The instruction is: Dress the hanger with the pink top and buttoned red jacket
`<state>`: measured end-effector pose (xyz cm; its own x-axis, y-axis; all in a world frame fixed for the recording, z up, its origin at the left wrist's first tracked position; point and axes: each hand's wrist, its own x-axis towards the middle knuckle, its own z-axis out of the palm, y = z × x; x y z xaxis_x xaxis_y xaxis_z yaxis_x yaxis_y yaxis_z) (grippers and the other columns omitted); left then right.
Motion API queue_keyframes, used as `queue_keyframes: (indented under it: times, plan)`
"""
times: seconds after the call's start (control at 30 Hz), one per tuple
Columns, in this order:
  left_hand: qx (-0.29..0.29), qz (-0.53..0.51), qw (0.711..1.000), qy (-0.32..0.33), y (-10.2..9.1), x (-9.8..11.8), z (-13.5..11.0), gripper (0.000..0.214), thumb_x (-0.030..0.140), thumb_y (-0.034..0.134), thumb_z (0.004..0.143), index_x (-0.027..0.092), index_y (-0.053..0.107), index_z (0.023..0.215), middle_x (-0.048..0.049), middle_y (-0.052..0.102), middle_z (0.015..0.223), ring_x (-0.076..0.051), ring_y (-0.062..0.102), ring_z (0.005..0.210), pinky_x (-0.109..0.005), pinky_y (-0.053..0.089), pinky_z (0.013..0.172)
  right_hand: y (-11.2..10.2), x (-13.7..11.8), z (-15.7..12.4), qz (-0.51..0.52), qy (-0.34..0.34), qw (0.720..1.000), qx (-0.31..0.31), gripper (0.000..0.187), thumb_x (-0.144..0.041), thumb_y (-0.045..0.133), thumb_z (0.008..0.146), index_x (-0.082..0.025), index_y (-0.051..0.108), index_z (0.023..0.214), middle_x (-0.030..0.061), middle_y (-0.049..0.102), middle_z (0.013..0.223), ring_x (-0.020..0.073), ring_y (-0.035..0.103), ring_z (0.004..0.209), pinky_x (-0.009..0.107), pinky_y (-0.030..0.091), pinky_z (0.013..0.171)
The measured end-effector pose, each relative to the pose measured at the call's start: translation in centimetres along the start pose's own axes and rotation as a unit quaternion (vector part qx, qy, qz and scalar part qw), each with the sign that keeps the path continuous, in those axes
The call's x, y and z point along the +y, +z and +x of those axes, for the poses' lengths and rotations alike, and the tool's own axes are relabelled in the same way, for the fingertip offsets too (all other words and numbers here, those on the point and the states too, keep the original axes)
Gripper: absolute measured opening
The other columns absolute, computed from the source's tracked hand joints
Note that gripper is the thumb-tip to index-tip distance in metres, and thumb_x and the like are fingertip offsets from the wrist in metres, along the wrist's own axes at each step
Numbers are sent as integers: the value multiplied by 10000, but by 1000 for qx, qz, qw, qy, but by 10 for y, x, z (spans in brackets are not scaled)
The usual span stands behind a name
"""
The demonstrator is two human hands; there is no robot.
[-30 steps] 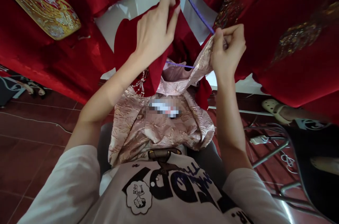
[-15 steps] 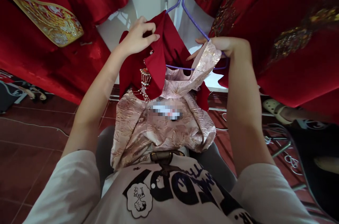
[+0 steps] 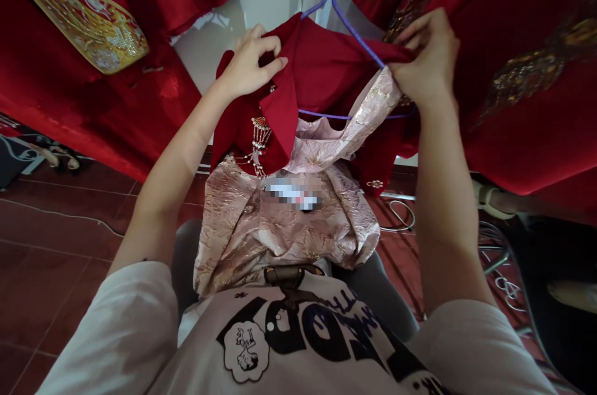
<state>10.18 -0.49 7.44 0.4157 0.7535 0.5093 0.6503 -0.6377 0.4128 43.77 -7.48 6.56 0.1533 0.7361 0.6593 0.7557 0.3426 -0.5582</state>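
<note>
Red jacket: the red jacket [image 3: 321, 68] is draped over the purple hanger [image 3: 326, 114], its shoulders spread to either side of the hook and its collar folded down on the left.
Left hand: the left hand [image 3: 249, 65] is closed on the jacket's collar at the hanger's left end, fingers curled over the fabric edge and thumb beneath.
Right hand: the right hand [image 3: 426, 56] pinches a fold of the red cloth at the hanger's right end, fingertips bunched together.
Pink garment: a pink brocade garment [image 3: 289, 227] hangs below the hanger's bar inside the jacket; one strap rises to the hanger's right end, just beside the right hand, and its body drapes down to the person's lap.
Ornament: a beaded tassel [image 3: 259, 140] dangles from the jacket front, below the hanger's left end.
Shirt: a white printed T-shirt [image 3: 303, 345] fills the view far below the hanger.
Surroundings: red garments with gold embroidery [image 3: 513, 71] hang right of the hanger, and more red cloth bearing a gold panel [image 3: 88, 28] hangs to its left.
Floor: dark red floor tiles [image 3: 56, 227] lie below and left of the hanger.
</note>
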Motion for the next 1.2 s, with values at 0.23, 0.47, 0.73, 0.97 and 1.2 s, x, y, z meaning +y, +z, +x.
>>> queue_keyframes:
  times: [0.23,0.47,0.73,0.97,1.2]
  plan:
    - [-5,10,992,126,28,-46,18,696,986,390,925,316,526,799,-106,549,990,-277,427,942,-544,462,937,-38,12,-16,-185,84,979,18,506,188,661,697,-155,752,1057,99,815,1034,166,712,843,288,510,750]
    - [-54,-5,993,107,28,-43,17,807,1051,226,839,268,414,779,-96,486,980,-253,390,943,-568,394,1041,-44,19,4,-248,186,950,24,258,-193,901,823,-57,848,1036,200,838,1025,192,798,928,339,526,767]
    - [-30,54,997,35,33,-34,20,529,608,729,1033,259,418,786,-106,519,1116,-286,374,1084,-595,358,1076,-66,29,-11,-116,194,974,30,143,-113,775,767,-116,848,890,-2,841,906,202,786,1028,466,446,751]
    - [40,105,993,25,47,-31,10,273,403,731,1005,297,520,867,-117,575,1180,-320,420,1101,-614,395,998,-36,7,-24,108,260,960,-12,315,85,541,841,-114,646,620,-120,526,442,-7,452,470,345,287,573]
    - [163,38,981,99,62,-37,-3,307,617,692,1000,331,587,966,-90,612,1036,-330,414,1185,-567,338,1035,70,-58,-58,225,194,951,80,315,55,439,929,-219,529,804,-83,499,650,89,488,661,246,463,743]
